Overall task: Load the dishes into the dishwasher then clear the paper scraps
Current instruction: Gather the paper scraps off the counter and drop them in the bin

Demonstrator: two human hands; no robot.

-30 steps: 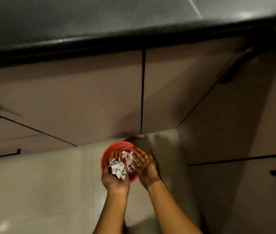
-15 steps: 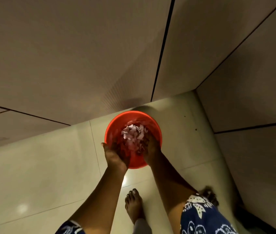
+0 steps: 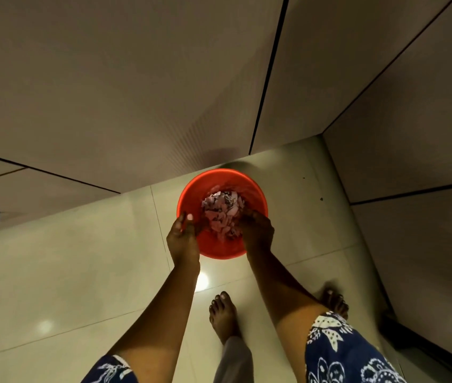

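Deeper in the bin (image 3: 220, 174) now, left hand (image 3: 182, 240) at 8 o'clock, right hand (image 3: 257, 230) at 4; can't tell their grip on scraps (image 3: 220, 214); stuck bits may spill out

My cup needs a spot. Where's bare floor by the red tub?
Bare floor tiles: left of the red tub, by the cabinet doors, and right of it. Crowded: left hand, right hand, paper scraps at the tub; feet nearer the camera.

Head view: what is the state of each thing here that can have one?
red tub: upright on the floor, holds scraps.
paper scraps: crumpled, heaped inside the tub.
left hand: at the tub's rim, grip unclear.
right hand: fingers among the scraps, grip unclear.
cabinet doors: closed.
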